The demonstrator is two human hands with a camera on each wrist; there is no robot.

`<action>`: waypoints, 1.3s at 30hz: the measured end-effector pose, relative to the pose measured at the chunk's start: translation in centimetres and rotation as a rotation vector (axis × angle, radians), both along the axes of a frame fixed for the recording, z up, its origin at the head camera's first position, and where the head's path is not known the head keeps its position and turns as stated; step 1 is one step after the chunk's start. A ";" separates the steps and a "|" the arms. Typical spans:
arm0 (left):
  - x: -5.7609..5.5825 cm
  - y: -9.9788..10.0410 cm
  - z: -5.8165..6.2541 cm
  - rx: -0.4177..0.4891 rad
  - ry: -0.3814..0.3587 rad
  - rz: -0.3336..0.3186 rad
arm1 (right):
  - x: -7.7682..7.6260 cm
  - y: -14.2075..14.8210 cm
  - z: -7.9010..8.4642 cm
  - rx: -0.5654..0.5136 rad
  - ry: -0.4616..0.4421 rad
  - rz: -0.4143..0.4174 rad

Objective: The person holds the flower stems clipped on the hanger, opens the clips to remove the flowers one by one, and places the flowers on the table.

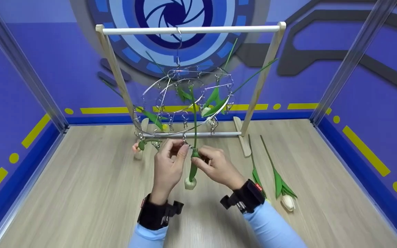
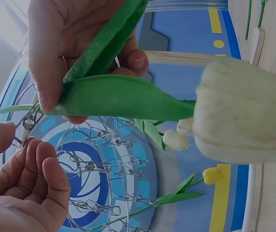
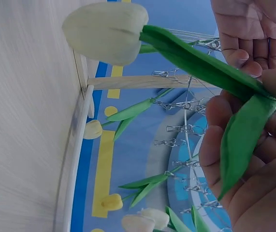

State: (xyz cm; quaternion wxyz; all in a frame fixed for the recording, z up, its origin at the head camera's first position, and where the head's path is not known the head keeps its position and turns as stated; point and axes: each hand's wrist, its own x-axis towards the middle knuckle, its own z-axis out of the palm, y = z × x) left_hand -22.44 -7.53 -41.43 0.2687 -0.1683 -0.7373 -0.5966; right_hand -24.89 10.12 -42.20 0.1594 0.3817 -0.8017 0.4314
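Observation:
An artificial white tulip (image 1: 190, 183) hangs bloom down in front of the wire hanger. My right hand (image 1: 221, 167) pinches its stem where the green leaves (image 3: 246, 140) begin. Close beside it, my left hand (image 1: 167, 168) pinches a metal clip (image 2: 27, 122) between thumb and fingers. In the left wrist view the clip's tip meets the stem, but whether it grips the stem I cannot tell. The round hanger (image 1: 171, 73) carries several more clips and several tulips, among them a yellow tulip (image 2: 214, 175) and a white tulip (image 2: 175, 139).
A wooden rack (image 1: 191, 30) supports the hanger by its hook. Right of my right hand, a white tulip (image 1: 288, 203) lies on the table (image 1: 91, 193) beside another green stem (image 1: 253, 162), its bloom mostly behind my wrist. A pink flower (image 1: 136, 147) hangs at the hanger's left.

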 end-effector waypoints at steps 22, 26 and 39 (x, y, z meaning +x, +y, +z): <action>0.0 0.0 -0.1 0.016 0.073 0.056 | 0.1 0.1 0.0 -0.020 0.045 -0.032; -0.1 0.1 -0.1 0.020 0.092 0.068 | 0.0 0.2 0.0 -0.024 0.053 -0.021; 0.1 0.1 -0.1 0.018 0.101 0.064 | 0.1 0.5 0.2 -0.011 0.040 -0.011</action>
